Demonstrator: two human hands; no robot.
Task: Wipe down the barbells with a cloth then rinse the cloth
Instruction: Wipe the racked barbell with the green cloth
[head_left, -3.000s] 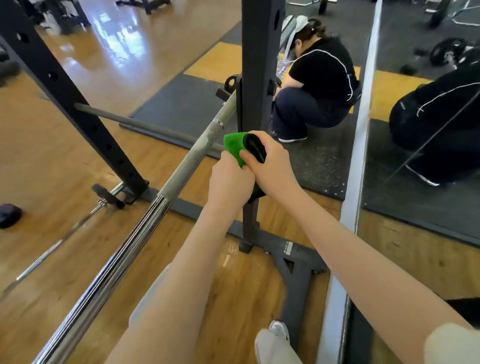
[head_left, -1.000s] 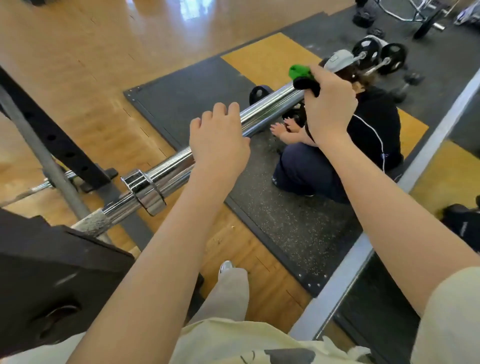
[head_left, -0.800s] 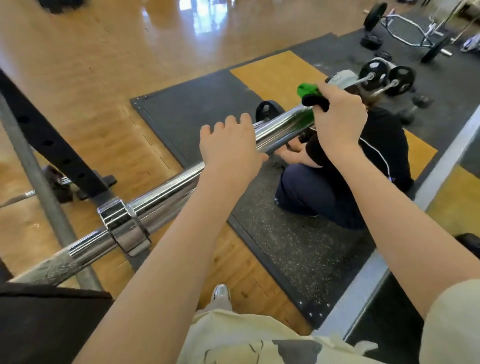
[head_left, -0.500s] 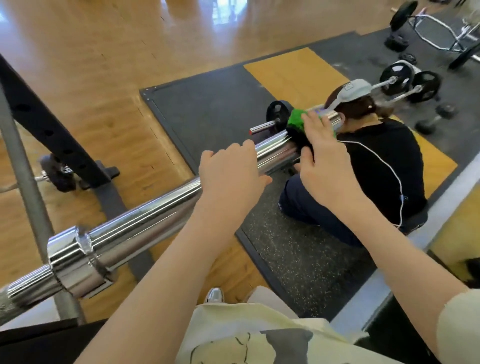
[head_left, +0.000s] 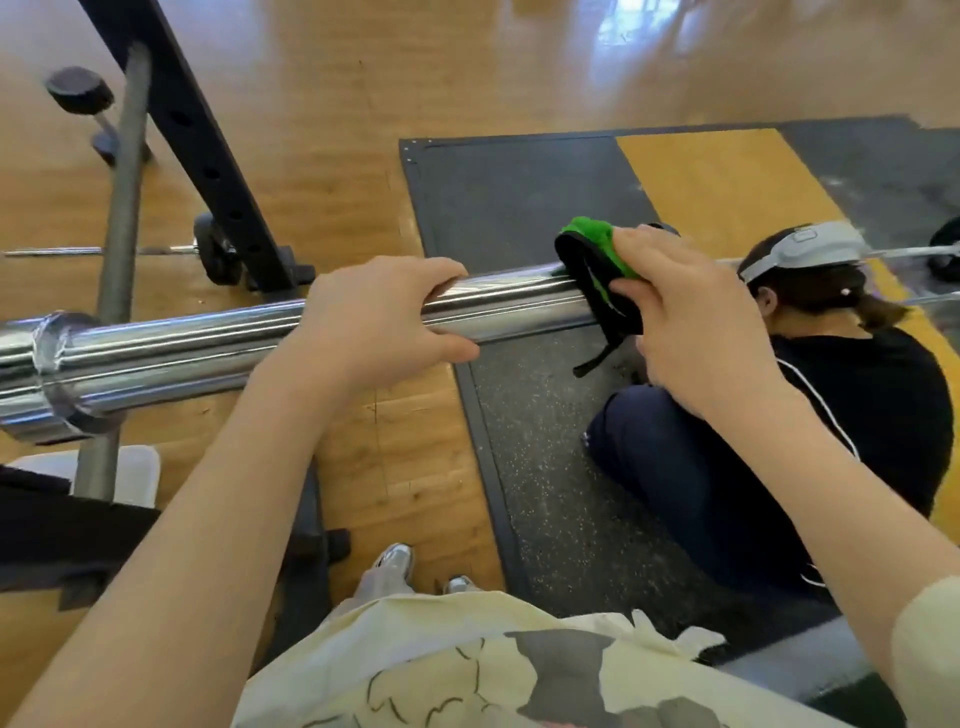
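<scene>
The left hand (head_left: 379, 325) clasps the heavy, slick chrome barbell sleeve (head_left: 208, 343); right hand (head_left: 691, 322) fingers wrap the soft green cloth (head_left: 597, 260) around its right end.

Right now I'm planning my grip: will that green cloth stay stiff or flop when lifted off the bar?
Probably floppy: the green cloth drapes over the barbell, a black strap dangling below. Likely light, since the right hand holds it with fingers alone.
</scene>
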